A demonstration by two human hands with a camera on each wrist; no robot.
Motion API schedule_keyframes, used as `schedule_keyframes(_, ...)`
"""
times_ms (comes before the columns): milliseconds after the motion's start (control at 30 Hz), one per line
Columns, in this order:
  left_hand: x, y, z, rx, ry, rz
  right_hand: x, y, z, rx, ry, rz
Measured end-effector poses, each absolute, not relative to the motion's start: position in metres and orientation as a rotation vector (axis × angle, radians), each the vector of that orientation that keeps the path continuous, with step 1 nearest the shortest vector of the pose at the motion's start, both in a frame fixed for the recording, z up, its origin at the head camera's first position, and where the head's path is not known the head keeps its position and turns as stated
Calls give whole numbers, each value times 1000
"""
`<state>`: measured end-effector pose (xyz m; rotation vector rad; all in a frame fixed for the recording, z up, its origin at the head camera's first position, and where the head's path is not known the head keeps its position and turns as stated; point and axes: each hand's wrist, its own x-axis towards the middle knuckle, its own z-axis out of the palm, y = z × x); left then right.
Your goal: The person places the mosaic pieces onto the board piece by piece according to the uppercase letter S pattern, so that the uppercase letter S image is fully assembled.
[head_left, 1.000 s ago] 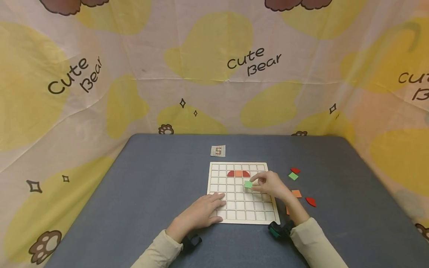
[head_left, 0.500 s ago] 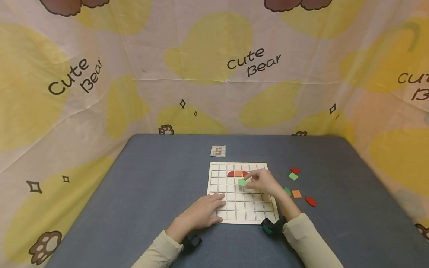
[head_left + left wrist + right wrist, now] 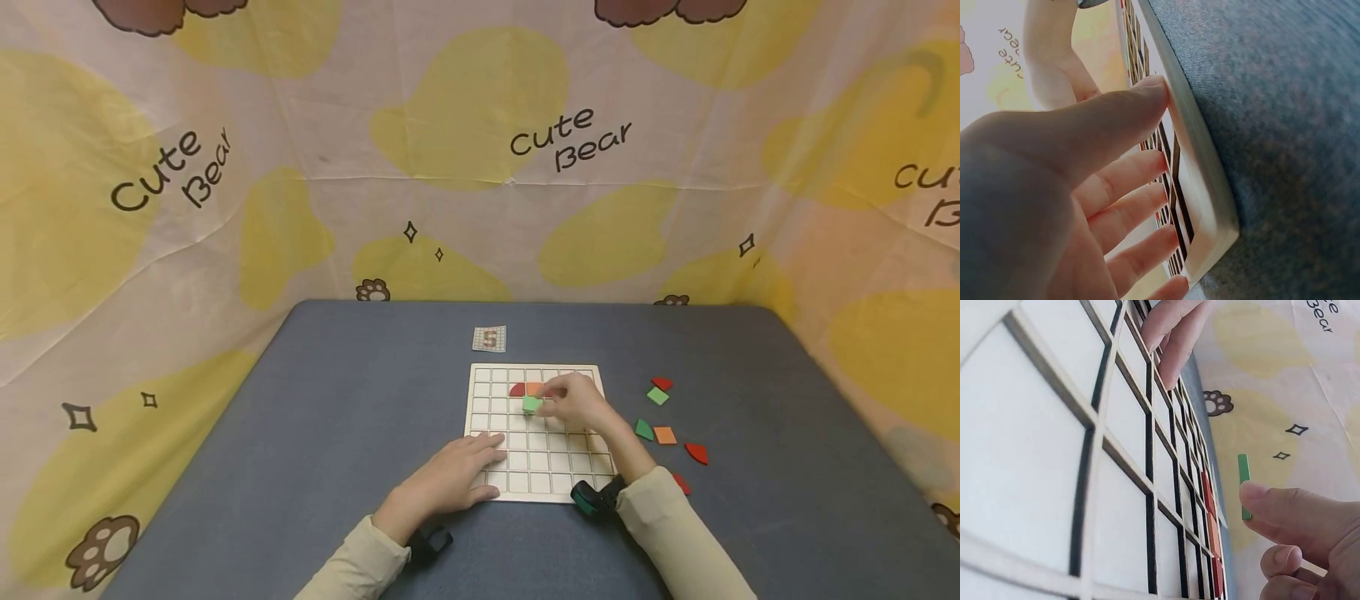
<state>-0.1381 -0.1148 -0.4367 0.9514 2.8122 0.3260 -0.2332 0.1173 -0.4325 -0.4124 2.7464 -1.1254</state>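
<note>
My right hand [image 3: 577,402] pinches a light green square tile [image 3: 532,405] between thumb and finger, over the white grid board [image 3: 517,460]. In the right wrist view the green tile [image 3: 1244,487] stands edge-on, clear of the board. Set in the board's upper part are a red quarter-round tile [image 3: 517,389] and an orange square tile [image 3: 534,388]; another red piece beside them is mostly behind my fingers. My left hand [image 3: 450,473] rests with spread fingers on the board's lower left corner. The left wrist view shows its thumb [image 3: 1147,94] at the board's edge.
Right of the board lie loose tiles: a light green square [image 3: 657,396], a dark green piece [image 3: 644,430], an orange square [image 3: 665,436] and several red pieces, one a quarter-round [image 3: 697,453]. A small pattern card [image 3: 489,338] lies behind the board on the blue-grey table [image 3: 360,375].
My right hand has moved left across the board with the green tile, from below the right red piece to below the orange tile. My left hand has stayed put.
</note>
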Motion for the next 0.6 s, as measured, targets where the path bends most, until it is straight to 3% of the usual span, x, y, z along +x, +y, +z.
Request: schedule_keyframes(600, -137, -115, -436, 988, 2825, 345, -243, 105, -437, -387, 2702, -1125)
